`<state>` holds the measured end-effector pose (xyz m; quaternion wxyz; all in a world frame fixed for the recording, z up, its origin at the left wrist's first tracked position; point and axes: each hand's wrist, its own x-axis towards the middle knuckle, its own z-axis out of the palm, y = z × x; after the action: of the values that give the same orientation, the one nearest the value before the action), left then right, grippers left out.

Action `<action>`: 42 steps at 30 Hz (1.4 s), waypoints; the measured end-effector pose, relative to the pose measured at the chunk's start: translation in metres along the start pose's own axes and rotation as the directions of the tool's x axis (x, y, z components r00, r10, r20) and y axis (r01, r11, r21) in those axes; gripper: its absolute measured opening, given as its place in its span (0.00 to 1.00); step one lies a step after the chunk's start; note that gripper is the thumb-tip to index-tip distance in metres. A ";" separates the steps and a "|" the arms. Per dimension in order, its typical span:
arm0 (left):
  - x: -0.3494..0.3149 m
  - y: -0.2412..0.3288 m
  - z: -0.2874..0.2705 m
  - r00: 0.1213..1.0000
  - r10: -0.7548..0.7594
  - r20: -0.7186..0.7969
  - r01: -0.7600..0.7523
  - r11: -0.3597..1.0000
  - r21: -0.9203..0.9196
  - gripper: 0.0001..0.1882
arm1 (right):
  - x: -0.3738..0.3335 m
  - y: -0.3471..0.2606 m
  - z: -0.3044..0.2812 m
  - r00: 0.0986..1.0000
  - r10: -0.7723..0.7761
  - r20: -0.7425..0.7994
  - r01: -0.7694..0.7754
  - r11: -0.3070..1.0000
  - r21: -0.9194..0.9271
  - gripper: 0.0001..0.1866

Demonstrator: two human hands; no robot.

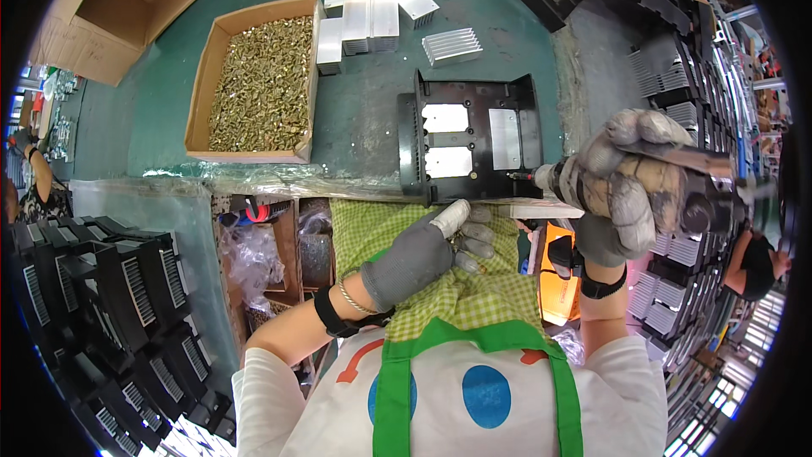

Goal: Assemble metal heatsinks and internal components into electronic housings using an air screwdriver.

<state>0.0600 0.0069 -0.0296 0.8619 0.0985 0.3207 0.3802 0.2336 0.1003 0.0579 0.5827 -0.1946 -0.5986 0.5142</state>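
At the near edge of the green-topped desk, a black, open metal housing with raised side walls lies with its inside facing up. Two pale rectangular plates show on its left part, and a silver metal plate on its right.

The right hand, in a grey glove with whitish fingertips, wraps firmly round a bulky, dark-ended power driver. The driver's slim bit points left into the housing's near right corner, by the silver plate. The left hand, gloved alike, rests just below the housing's near wall, thumb extended and fingers loosely bent; whether it pinches anything small I cannot tell.

Beyond the housing stand loose silver finned aluminium blocks, and to the left a shallow brown cardboard tray holds a heap of small brass-coloured screws.

The step in hand looks like fastening at that corner, though the bit's contact with a screw is too small to make out. The next move seems to call for a straight, steady driver and a housing kept from sliding.
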 end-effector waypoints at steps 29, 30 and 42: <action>-0.022 0.024 0.015 0.998 0.034 -0.057 -0.006 0.901 0.434 0.16 | 0.025 -0.024 0.033 0.952 0.276 0.133 -0.305 0.904 0.301 0.20; -0.021 0.024 0.013 0.997 0.015 -0.078 0.021 0.896 0.444 0.15 | 0.023 -0.022 0.033 0.959 0.250 0.131 -0.282 0.839 0.464 0.20; -0.019 0.017 0.001 0.993 0.117 -0.006 -0.110 0.953 0.283 0.15 | 0.016 -0.021 0.030 0.949 0.261 0.177 -0.314 0.838 0.447 0.29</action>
<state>0.0410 0.0048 -0.0131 0.8121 0.2342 0.3754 0.3804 0.2104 0.0932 0.0896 0.4948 -0.1072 -0.4508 0.7351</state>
